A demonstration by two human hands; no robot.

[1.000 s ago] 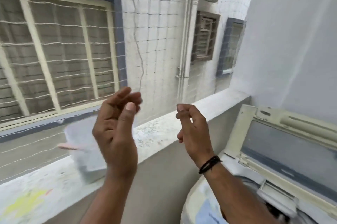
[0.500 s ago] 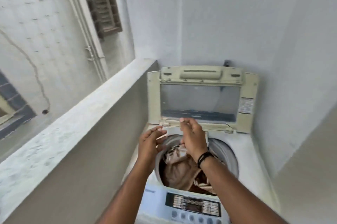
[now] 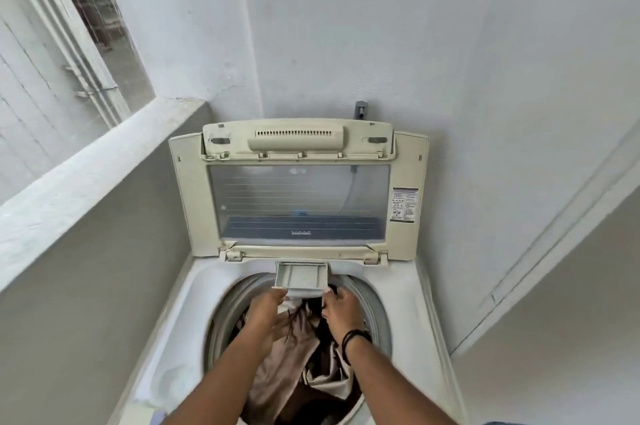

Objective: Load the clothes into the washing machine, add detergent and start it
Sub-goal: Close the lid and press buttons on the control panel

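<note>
At the drum's back rim, the detergent drawer (image 3: pixel 300 275) now stands pulled out, which it was not half a second ago. Both the left hand (image 3: pixel 266 309) and right hand (image 3: pixel 341 307) curl loosely at its front edge; whether either grips it is unclear. With the clothes (image 3: pixel 294 355) in the washing machine (image 3: pixel 407 289), detergent likely comes next.

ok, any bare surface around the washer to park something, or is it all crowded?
Free: the washer deck left of the drum, and the parapet ledge along the left wall. Narrow strip of deck right of the drum. Crowded: the drum mouth, with clothes, both hands and the pulled-out detergent drawer at its back rim.
</note>
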